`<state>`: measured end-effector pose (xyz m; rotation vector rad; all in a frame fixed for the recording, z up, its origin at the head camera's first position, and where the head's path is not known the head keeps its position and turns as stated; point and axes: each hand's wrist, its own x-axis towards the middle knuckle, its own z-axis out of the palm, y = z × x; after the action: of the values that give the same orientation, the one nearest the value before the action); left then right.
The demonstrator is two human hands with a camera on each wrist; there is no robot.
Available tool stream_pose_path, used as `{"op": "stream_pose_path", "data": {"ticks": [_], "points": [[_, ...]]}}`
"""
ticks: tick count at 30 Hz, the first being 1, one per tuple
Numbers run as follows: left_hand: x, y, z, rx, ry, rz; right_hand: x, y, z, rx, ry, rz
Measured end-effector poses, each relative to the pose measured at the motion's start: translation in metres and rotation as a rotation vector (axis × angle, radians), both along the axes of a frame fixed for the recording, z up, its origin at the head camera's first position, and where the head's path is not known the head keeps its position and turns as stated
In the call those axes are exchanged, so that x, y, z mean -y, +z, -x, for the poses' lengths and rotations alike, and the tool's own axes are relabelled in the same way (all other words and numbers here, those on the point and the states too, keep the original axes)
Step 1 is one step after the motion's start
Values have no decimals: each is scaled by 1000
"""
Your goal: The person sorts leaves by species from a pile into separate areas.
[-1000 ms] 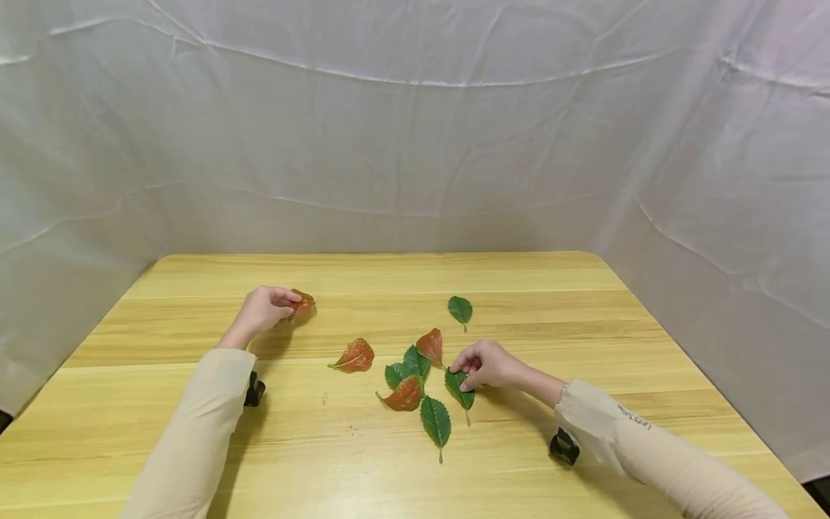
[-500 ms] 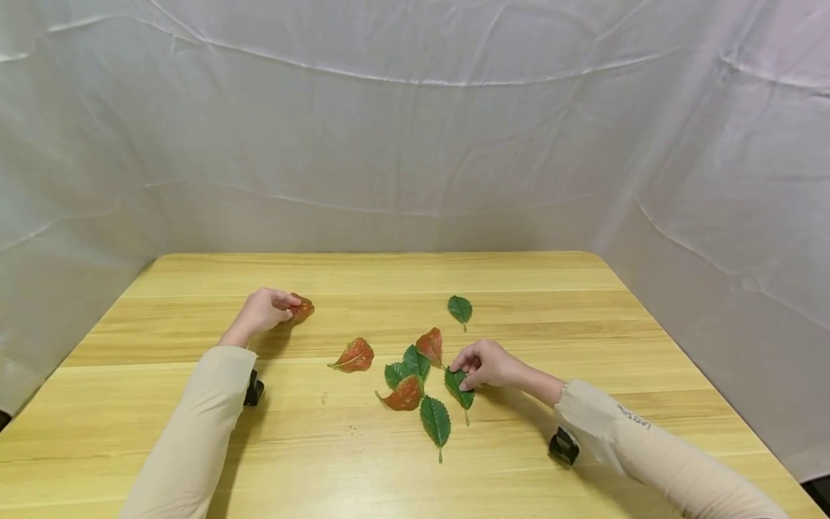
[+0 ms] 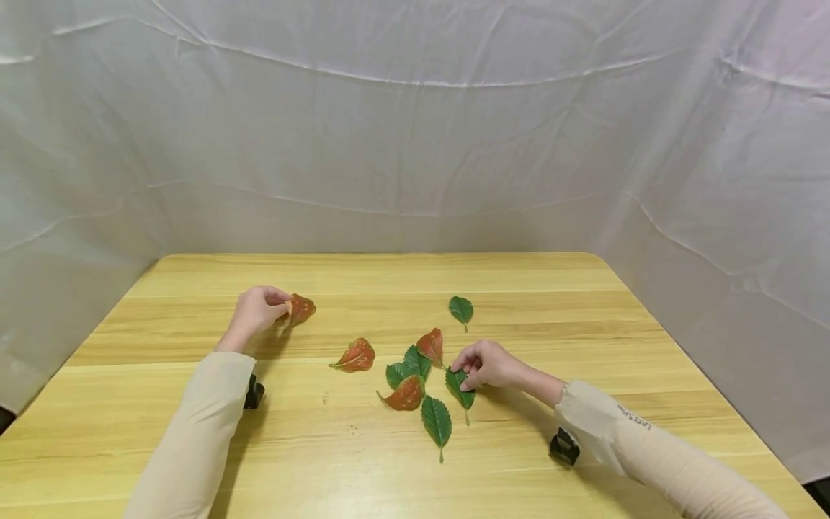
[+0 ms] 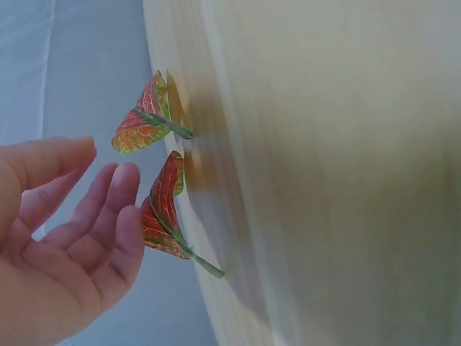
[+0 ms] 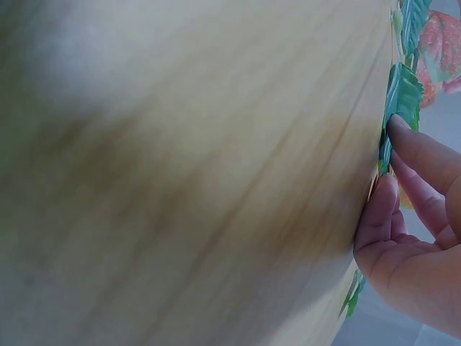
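Observation:
My left hand (image 3: pixel 255 314) is at the far left of the table, its fingertips just beside a red leaf (image 3: pixel 301 309). In the left wrist view the thumb and fingers are apart, and two red-and-yellow leaves with green stems, an upper one (image 4: pixel 148 119) and a lower one (image 4: pixel 164 209), stand near them. My right hand (image 3: pixel 491 364) pinches the edge of a serrated green leaf (image 3: pixel 457 384) lying right of the centre cluster. From the right wrist this green leaf (image 5: pixel 405 94) shows between finger and thumb, close to the wood.
Several leaves lie mid-table: a red one (image 3: pixel 355 355) on the left, another red one (image 3: pixel 405 394) over green leaves (image 3: pixel 416 359), a red one (image 3: pixel 431 346) behind, and a green one (image 3: pixel 436 421) in front. A lone green leaf (image 3: pixel 461 309) sits farther back. White cloth (image 3: pixel 415 144) surrounds the table.
My left hand has let go of the red leaf and drawn back slightly to the left, leaving more of the leaf uncovered. The right hand and its green leaf have not moved.

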<state>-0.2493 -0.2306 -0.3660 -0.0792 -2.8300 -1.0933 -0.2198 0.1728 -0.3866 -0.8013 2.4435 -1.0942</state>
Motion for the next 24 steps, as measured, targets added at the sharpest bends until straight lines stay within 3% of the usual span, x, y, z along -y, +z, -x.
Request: {"op": "stream_pose_path", "data": {"ticks": [10,19,24], "points": [[-7,4,-4,-125,22,-25,-1,-1,2,14,-3,12],[-20,14,-9,-124,-23,-54,0,2,0,11,-6,18],[-29,18,-12,-89,-56,-79,1,1,1,6,-7,19]]}}
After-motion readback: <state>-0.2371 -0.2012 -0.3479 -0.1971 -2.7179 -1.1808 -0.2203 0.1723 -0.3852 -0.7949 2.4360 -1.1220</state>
